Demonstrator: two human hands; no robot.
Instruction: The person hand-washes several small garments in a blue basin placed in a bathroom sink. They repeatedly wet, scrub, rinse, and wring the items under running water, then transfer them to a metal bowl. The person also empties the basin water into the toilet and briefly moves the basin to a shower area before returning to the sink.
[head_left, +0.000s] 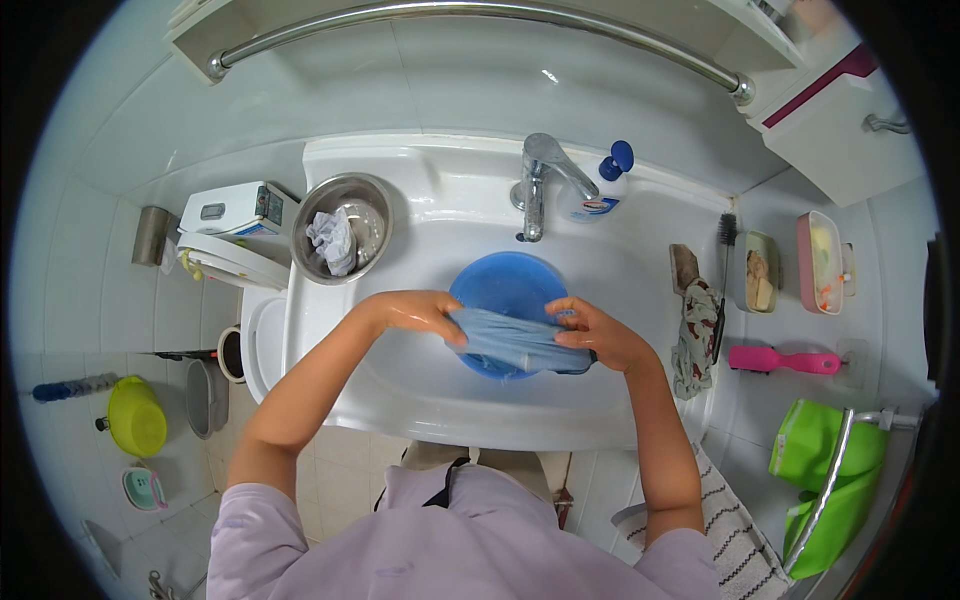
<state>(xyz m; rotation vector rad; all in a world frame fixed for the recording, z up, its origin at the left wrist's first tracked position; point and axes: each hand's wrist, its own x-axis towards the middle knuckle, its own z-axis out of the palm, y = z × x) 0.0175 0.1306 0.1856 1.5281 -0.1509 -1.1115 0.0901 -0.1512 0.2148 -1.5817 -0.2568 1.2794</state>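
Note:
A wet, light-blue cloth (517, 339) is stretched between my two hands over a round blue plastic basin (510, 274). My left hand (424, 311) grips its left end, thumb towards me. At the other end, my right hand (592, 334) has its fingers and thumb around the fabric. The basin stands in the white washbasin (405, 375) and appears to hold some water. Beyond it rises a chrome faucet (534, 187). The cloth hides the near part of the basin, and its lower folds are hard to make out.
On the left ledge sits a steel bowl (300, 251) with a crumpled whitish cloth (334, 240). A pump bottle (592, 199) stands behind the faucet. Along the right rim lie a patterned cloth (697, 322) and a bottle brush (726, 232). A pink brush (784, 360) hangs at the right wall.

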